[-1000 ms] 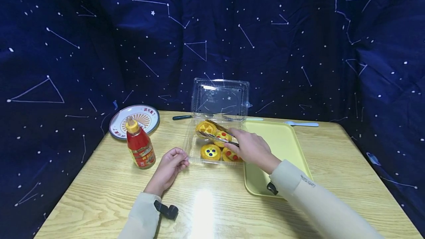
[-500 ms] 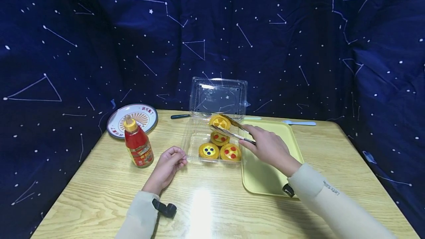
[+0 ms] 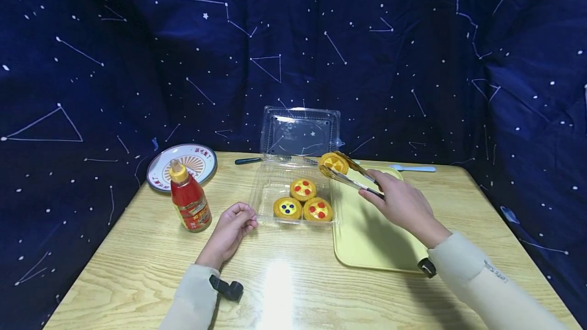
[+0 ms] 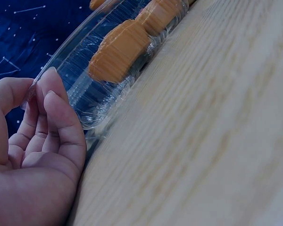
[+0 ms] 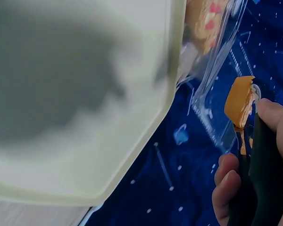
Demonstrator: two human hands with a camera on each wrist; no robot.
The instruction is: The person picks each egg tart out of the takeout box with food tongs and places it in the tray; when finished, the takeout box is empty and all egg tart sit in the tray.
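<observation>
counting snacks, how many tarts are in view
4: one tart in the tongs; in the clear container, blue-dotted tart front left, red-dotted tart front right, another red-dotted tart behind.

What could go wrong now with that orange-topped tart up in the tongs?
The orange-topped tart is in the air, pinched only by the tongs, so it might slip out if the right hand loosens or squeezes unevenly. The left hand pinches the edge of the clear box; a tug could shift the three tarts inside. The red bottle stands near that hand, so a sideways bump might tip it.
</observation>
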